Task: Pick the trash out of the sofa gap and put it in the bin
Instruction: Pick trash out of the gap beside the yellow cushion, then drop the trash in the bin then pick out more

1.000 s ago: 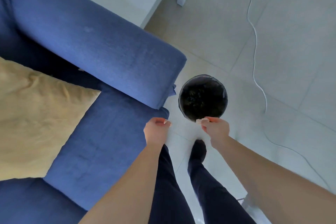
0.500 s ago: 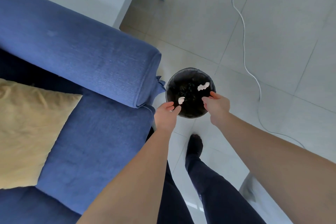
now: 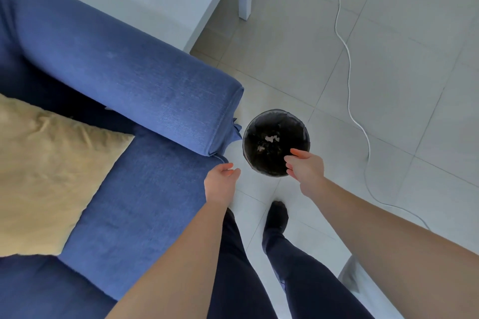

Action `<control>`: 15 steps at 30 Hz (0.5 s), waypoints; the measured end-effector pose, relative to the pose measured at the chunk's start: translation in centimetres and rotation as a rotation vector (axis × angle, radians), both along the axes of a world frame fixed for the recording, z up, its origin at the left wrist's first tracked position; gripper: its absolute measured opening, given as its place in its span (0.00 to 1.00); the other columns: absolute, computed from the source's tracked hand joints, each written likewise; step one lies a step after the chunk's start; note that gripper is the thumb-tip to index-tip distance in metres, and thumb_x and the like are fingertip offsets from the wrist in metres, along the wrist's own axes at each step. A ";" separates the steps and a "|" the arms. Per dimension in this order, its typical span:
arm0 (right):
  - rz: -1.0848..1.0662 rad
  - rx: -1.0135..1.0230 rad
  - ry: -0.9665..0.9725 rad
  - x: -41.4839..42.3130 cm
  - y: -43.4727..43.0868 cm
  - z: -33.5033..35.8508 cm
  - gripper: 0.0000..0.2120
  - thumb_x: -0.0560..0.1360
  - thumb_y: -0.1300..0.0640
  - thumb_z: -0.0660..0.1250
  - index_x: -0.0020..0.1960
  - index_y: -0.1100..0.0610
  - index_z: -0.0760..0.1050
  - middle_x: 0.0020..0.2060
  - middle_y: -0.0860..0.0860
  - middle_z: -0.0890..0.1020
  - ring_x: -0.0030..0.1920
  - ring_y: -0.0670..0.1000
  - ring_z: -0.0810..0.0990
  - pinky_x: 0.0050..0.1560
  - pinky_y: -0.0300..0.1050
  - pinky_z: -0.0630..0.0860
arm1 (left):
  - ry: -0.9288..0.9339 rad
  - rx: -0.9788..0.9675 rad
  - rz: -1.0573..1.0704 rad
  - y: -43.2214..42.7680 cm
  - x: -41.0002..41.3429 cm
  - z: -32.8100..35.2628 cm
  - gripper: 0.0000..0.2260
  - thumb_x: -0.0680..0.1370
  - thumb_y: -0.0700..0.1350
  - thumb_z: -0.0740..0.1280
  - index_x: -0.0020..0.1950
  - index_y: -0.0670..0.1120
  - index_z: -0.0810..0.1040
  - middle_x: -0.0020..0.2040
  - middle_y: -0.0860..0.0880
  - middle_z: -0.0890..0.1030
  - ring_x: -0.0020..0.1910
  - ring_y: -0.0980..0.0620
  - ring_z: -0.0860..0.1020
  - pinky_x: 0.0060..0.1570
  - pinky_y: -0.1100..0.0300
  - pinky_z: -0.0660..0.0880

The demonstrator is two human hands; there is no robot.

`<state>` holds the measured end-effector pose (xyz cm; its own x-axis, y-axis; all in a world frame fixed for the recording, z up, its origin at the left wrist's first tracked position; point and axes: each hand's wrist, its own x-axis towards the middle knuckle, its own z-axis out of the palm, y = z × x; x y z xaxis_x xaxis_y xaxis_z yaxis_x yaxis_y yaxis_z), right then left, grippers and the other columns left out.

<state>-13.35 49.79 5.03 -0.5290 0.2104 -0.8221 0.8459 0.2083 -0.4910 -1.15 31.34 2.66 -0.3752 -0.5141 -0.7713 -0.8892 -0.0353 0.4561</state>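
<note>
The light is soft, even daylight, without hard shadows or glare on the floor tiles. The wide lens bends straight lines near the edges. Beyond the fingertips, the bin interior is very dark; its pale scraps look slightly blurred, perhaps paper.

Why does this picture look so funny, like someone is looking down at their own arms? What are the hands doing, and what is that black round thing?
The camera sits on a person's head and looks down, so you see their own two bare arms and their legs in dark trousers. No machine here, just hands. The left hand hangs by the corner of the blue fabric sofa, open and empty. The right hand is over the edge of the round black bin on the tiled floor, also open and empty. Inside the bin lie small pale scraps of trash. A tan cushion rests on the sofa seat, and a white cable snakes across the floor.
</note>
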 end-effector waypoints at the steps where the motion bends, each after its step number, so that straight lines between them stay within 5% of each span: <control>1: 0.010 -0.012 0.003 0.4 -0.6 0.4 0.21 0.78 0.66 0.75 0.70 0.59 0.81 0.56 0.58 0.86 0.52 0.55 0.85 0.63 0.50 0.83 | 0.008 0.002 0.022 -0.5 0.5 0.2 0.09 0.78 0.46 0.71 0.57 0.47 0.85 0.38 0.55 0.84 0.36 0.53 0.77 0.39 0.65 0.71; 2: 0.020 -0.027 0.004 0.8 -1.4 0.8 0.20 0.78 0.67 0.75 0.69 0.60 0.81 0.54 0.58 0.86 0.51 0.55 0.85 0.62 0.49 0.83 | 0.013 0.003 0.042 -1.0 1.1 0.5 0.06 0.77 0.45 0.70 0.50 0.45 0.84 0.40 0.49 0.83 0.34 0.49 0.74 0.33 0.67 0.68; 3: 0.031 -0.042 0.003 1.2 -2.1 1.1 0.20 0.78 0.66 0.75 0.69 0.60 0.82 0.52 0.57 0.86 0.49 0.54 0.85 0.60 0.48 0.84 | 0.012 -0.002 0.054 -1.7 1.7 1.0 0.04 0.77 0.45 0.70 0.46 0.45 0.82 0.28 0.55 0.79 0.32 0.50 0.71 0.30 0.68 0.66; 4: 0.041 -0.055 -0.001 1.7 -3.1 1.4 0.19 0.78 0.66 0.75 0.69 0.60 0.82 0.49 0.56 0.86 0.48 0.53 0.85 0.59 0.47 0.84 | 0.011 -0.008 0.063 -2.4 2.2 1.5 0.03 0.77 0.45 0.69 0.44 0.49 0.81 0.28 0.63 0.69 0.33 0.52 0.71 0.30 0.68 0.67; 5: 0.050 -0.065 -0.005 2.2 -4.1 1.7 0.19 0.78 0.65 0.75 0.68 0.60 0.82 0.47 0.55 0.85 0.47 0.52 0.85 0.58 0.47 0.84 | 0.015 -0.008 0.073 -3.2 2.7 1.9 0.03 0.78 0.46 0.68 0.46 0.53 0.81 0.32 0.59 0.78 0.36 0.53 0.73 0.32 0.67 0.69; 10: 0.074 -0.118 -0.051 4.9 -9.9 2.3 0.16 0.77 0.65 0.76 0.64 0.60 0.84 0.44 0.54 0.85 0.42 0.51 0.83 0.44 0.39 0.86 | 0.031 -0.007 0.140 -7.8 4.8 3.4 0.07 0.80 0.47 0.67 0.57 0.55 0.81 0.42 0.56 0.82 0.38 0.55 0.77 0.37 0.63 0.71; 15: 0.163 -0.158 -0.106 7.9 -16.6 1.8 0.17 0.77 0.62 0.77 0.66 0.61 0.83 0.47 0.53 0.85 0.47 0.52 0.84 0.59 0.51 0.86 | 0.063 -0.007 0.256 -13.6 6.7 4.6 0.14 0.80 0.50 0.69 0.66 0.53 0.82 0.55 0.56 0.86 0.47 0.59 0.81 0.39 0.64 0.74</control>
